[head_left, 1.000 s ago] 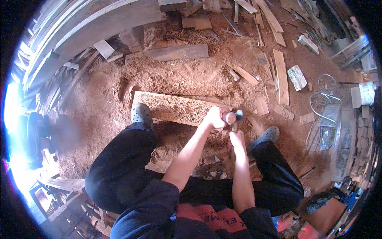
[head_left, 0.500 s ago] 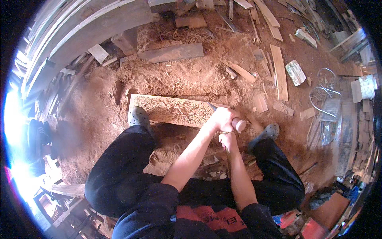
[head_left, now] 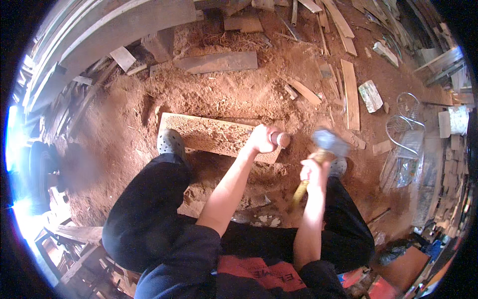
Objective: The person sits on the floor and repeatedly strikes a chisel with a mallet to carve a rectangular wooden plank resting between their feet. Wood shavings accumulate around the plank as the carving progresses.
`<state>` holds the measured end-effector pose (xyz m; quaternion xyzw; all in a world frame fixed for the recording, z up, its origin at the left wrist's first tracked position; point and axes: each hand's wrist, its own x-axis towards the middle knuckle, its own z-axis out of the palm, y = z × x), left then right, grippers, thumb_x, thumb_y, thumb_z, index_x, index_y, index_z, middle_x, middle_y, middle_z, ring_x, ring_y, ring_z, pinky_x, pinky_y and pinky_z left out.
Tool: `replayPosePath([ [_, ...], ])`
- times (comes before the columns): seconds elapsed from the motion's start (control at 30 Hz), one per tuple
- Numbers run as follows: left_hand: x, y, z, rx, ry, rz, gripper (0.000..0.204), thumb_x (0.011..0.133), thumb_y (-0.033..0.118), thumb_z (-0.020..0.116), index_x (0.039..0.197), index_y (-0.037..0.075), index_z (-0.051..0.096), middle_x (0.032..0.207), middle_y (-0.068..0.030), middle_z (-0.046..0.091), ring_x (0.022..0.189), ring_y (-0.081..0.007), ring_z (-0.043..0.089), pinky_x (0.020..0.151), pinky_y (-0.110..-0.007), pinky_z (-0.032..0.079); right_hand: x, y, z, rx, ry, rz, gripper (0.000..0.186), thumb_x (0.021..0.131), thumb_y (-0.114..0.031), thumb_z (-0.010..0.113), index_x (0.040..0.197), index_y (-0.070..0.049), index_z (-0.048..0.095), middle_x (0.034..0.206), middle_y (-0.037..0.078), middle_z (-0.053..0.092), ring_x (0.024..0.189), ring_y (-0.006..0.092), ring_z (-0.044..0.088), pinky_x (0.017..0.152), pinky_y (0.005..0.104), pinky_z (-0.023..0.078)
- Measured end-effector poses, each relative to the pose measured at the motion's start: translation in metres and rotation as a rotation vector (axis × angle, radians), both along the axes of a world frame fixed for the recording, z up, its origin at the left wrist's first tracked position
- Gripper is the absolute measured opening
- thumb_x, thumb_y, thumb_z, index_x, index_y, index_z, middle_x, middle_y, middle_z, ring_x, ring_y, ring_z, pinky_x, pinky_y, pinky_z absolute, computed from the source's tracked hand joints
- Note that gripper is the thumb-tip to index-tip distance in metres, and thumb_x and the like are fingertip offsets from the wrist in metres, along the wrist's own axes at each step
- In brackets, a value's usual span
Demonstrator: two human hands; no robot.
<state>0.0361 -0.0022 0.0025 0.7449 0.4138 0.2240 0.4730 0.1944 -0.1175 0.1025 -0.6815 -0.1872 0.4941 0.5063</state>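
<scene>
My left hand (head_left: pixel 262 139) is closed around a chisel (head_left: pixel 282 140), its round wooden butt sticking out past the thumb side. Most of the blade is hidden by the hand, which is over the right end of a thick wooden board (head_left: pixel 206 130). The board's upper face is covered with rough gouge marks. To the right, my right hand (head_left: pixel 313 172) grips the handle of a hammer (head_left: pixel 330 141), raised apart from the chisel. Its grey head is smeared by motion, and the yellowish handle end shows below my fist.
My left foot in a grey clog (head_left: pixel 171 143) presses on the board's left end; the right clog (head_left: pixel 338 167) is on the dirt. Loose planks (head_left: pixel 350 94), a pale block (head_left: pixel 370 96) and a wire frame (head_left: pixel 406 127) lie to the right. A grey plank (head_left: pixel 216 62) lies beyond.
My right hand has swung the hammer up and to the right, away from the chisel. My left hand has shifted left along the board with the chisel.
</scene>
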Motion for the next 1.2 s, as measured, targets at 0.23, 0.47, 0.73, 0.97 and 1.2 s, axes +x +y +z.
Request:
replayPosePath([
  [0.23, 0.005, 0.003, -0.006, 0.065, -0.183, 0.098, 0.024, 0.053, 0.016, 0.063, 0.076, 0.009, 0.062, 0.074, -0.014, 0.063, 0.073, -0.0341, 0.062, 0.065, -0.039, 0.051, -0.021, -0.006, 0.063, 0.495, 0.073, -0.23, 0.006, 0.07, -0.003, 0.052, 0.068, -0.008, 0.047, 0.047, -0.001, 0.041, 0.034, 0.0123, 0.041, 0.035, 0.0285, 0.039],
  [0.47, 0.001, -0.007, -0.043, 0.192, -0.152, 0.115, 0.034, 0.048, 0.016, 0.063, 0.081, 0.011, 0.065, 0.077, -0.0149, 0.065, 0.075, -0.0327, 0.064, 0.066, -0.039, 0.052, -0.006, 0.0, 0.052, -0.125, -0.198, 0.105, 0.009, 0.065, -0.003, 0.057, 0.062, -0.006, 0.049, 0.049, 0.003, 0.049, 0.035, 0.0111, 0.045, 0.033, 0.0232, 0.036],
  [0.73, 0.007, -0.013, -0.015, 0.096, -0.096, 0.103, 0.027, 0.052, 0.018, 0.06, 0.077, 0.01, 0.065, 0.075, -0.0159, 0.064, 0.074, -0.0342, 0.063, 0.065, -0.038, 0.051, -0.028, -0.007, -0.03, -0.397, -0.255, 0.258, 0.015, 0.063, -0.014, 0.064, 0.055, -0.003, 0.056, 0.045, 0.006, 0.052, 0.04, 0.016, 0.053, 0.038, 0.0324, 0.04],
  [0.97, 0.008, -0.005, -0.008, 0.07, -0.066, 0.065, 0.026, 0.054, 0.017, 0.062, 0.079, 0.007, 0.064, 0.076, -0.016, 0.064, 0.075, -0.0342, 0.063, 0.066, -0.038, 0.051, 0.01, -0.036, -0.102, -0.449, -0.601, 0.258, 0.028, 0.059, -0.02, 0.064, 0.06, 0.008, 0.059, 0.058, 0.02, 0.06, 0.056, 0.0303, 0.061, 0.055, 0.0402, 0.048],
  [1.2, -0.019, 0.006, -0.024, -0.184, -0.459, 0.284, 0.026, 0.049, 0.007, 0.071, 0.074, 0.003, 0.065, 0.07, -0.0033, 0.064, 0.065, -0.0124, 0.058, 0.062, -0.026, 0.047, -0.006, -0.039, -0.167, -0.566, -0.698, 0.518, 0.019, 0.065, -0.015, 0.06, 0.059, 0.004, 0.06, 0.054, 0.017, 0.057, 0.05, 0.0278, 0.058, 0.047, 0.0408, 0.044],
])
